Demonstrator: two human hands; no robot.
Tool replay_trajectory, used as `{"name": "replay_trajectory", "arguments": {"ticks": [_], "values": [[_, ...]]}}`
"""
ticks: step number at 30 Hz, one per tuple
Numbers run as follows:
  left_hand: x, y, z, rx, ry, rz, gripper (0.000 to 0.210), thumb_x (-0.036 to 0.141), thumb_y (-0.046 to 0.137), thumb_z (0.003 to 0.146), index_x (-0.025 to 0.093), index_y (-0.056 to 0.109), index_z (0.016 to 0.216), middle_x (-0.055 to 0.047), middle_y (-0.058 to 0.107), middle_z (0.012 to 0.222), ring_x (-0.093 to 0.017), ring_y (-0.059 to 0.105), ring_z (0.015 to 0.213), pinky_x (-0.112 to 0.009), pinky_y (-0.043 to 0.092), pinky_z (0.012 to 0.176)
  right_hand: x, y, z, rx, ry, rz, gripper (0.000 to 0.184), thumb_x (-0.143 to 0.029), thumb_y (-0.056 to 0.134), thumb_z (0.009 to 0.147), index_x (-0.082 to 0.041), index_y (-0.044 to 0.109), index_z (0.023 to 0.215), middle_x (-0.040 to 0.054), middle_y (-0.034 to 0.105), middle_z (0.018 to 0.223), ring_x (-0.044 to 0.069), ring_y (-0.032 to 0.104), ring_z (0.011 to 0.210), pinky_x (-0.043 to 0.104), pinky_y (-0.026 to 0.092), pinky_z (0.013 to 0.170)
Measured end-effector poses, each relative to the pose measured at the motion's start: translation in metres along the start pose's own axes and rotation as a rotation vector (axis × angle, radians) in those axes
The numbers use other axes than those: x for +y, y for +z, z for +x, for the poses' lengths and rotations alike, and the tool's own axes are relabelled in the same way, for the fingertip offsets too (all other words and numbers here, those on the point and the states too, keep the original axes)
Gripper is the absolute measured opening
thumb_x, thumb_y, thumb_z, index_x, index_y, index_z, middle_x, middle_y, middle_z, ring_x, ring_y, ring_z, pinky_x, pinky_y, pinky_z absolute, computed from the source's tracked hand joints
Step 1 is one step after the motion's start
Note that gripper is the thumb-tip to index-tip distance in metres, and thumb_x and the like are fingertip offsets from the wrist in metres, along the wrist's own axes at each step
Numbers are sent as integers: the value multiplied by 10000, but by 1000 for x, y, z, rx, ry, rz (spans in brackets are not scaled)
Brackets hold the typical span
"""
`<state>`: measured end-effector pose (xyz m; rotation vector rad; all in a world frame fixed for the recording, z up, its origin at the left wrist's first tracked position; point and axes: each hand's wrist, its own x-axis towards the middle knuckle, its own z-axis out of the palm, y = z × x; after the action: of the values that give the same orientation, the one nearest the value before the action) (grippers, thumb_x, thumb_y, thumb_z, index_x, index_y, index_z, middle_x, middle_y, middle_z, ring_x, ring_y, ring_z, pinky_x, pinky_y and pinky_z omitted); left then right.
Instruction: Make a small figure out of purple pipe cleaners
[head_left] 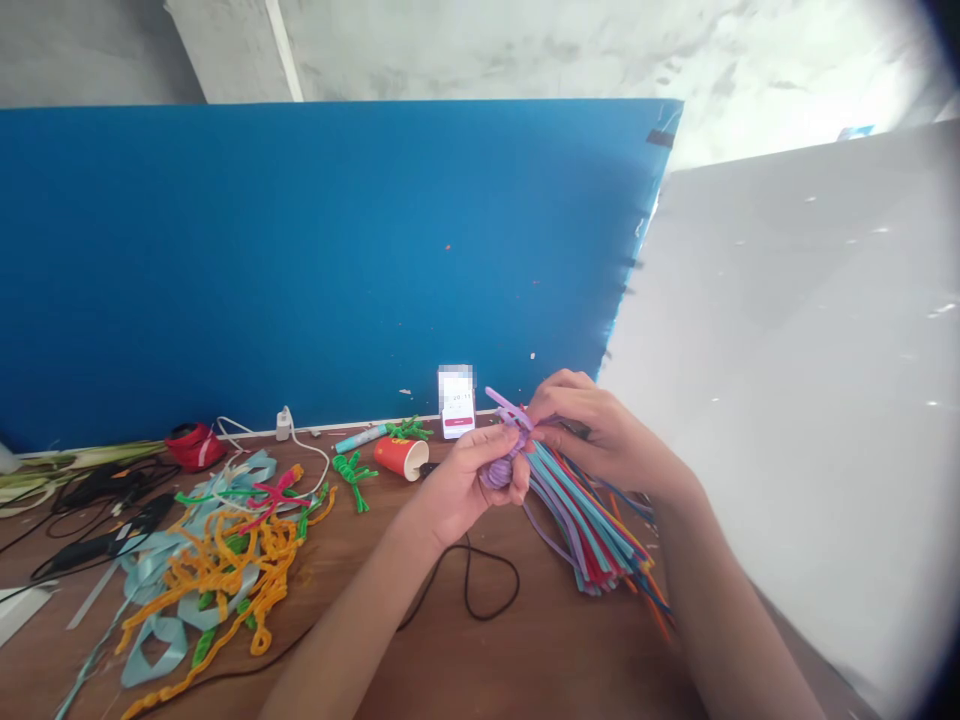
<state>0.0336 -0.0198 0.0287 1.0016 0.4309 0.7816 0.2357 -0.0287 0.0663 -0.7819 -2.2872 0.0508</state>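
My left hand (474,468) is closed around a small coiled bundle of purple pipe cleaner (500,472), with a loose end standing up above the fingers. Close beside it, the fingertips of my right hand (577,415) pinch a purple strand at the top of this bundle. Below my right hand a thick bunch of pipe cleaners (592,530) in light blue, red, purple, yellow and orange lies on the table. One purple strand curves down from the hands along that bunch.
Orange twisted pipe cleaners (225,565) and pale blue ribbon (161,650) lie tangled at left. A red paper cup (390,456), green pipe-cleaner figure (354,478), marker (361,438) and phone (457,405) stand or lie behind. A black cable (491,615) loops in front; a blue panel (300,270) closes the back.
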Motion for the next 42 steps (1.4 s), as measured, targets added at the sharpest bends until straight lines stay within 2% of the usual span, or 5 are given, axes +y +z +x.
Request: {"name": "replay_trajectory", "arguments": {"ticks": [17, 25, 30, 34, 42], "values": [[-4, 0, -1, -24, 120, 313, 316, 443, 618, 914, 134, 631, 847, -41, 697, 656, -104, 616, 528, -208, 358, 495, -2, 1, 1, 0, -11, 83, 128, -239, 533, 1004, -230, 628, 920, 4, 674, 903, 181, 551, 911, 377, 352, 869], [-20, -10, 6, 418, 1057, 1568, 152, 144, 559, 928, 163, 695, 864, -55, 748, 777, -183, 691, 724, -285, 435, 644, -5, 10, 4, 49, 227, 302, 170, -268, 610, 933, -204, 615, 775, -4, 561, 769, 161, 484, 789, 323, 355, 752], [-25, -21, 7, 571, 1396, 1867, 190, 68, 596, 883, 142, 663, 1045, -75, 768, 874, -200, 715, 804, -296, 432, 675, -10, 24, 9, 90, 531, 873, 186, -295, 689, 839, -184, 599, 719, -24, 535, 685, 123, 452, 660, 288, 352, 655], [-27, -24, 11, 572, 1296, 1770, 181, 89, 582, 898, 158, 679, 1035, -78, 773, 877, -204, 714, 796, -300, 436, 682, -10, 27, 13, 100, 636, 998, 184, -288, 730, 791, -173, 633, 684, -27, 529, 637, 110, 449, 626, 273, 363, 633], [-12, -1, 5, 175, 328, 616, 303, 436, 552, 960, 151, 644, 912, -74, 742, 775, -147, 663, 684, -233, 430, 595, 0, 1, 0, 106, 585, 783, 236, -404, 606, 938, -193, 713, 936, 25, 674, 756, 146, 606, 716, 276, 456, 662]]}}
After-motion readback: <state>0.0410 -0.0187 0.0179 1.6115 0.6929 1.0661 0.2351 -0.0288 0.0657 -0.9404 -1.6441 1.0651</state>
